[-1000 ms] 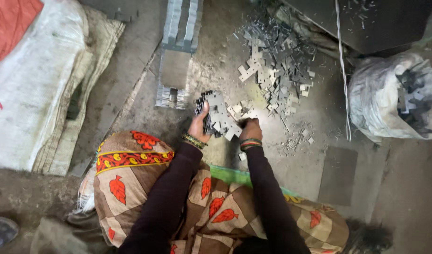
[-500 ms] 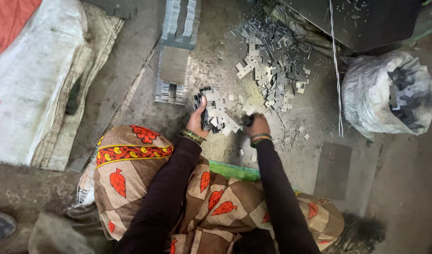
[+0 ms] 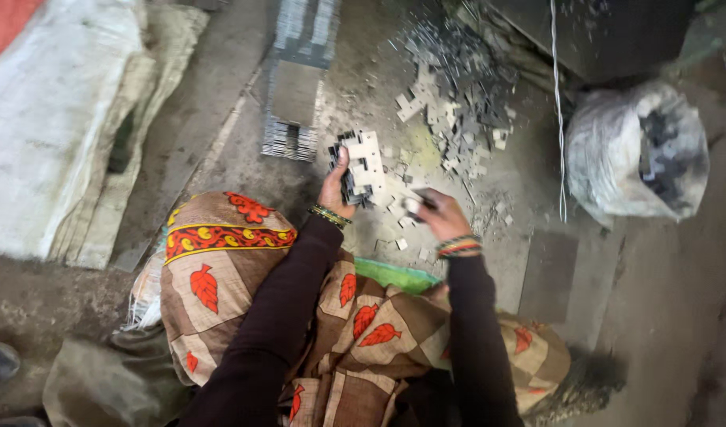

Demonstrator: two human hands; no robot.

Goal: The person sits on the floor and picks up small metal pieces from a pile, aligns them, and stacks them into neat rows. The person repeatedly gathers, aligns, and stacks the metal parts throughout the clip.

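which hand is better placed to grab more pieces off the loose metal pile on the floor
Probably the right hand. It holds only a small metal piece and sits nearer the loose pile of metal pieces. The left hand is fully occupied gripping a stack of flat metal stampings.

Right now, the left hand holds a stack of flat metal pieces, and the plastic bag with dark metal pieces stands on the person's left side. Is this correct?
Not quite. In the head view the plastic bag with dark metal pieces stands on the person's right side, not the left. The rest is correct: the left hand holds the stack of flat metal pieces.
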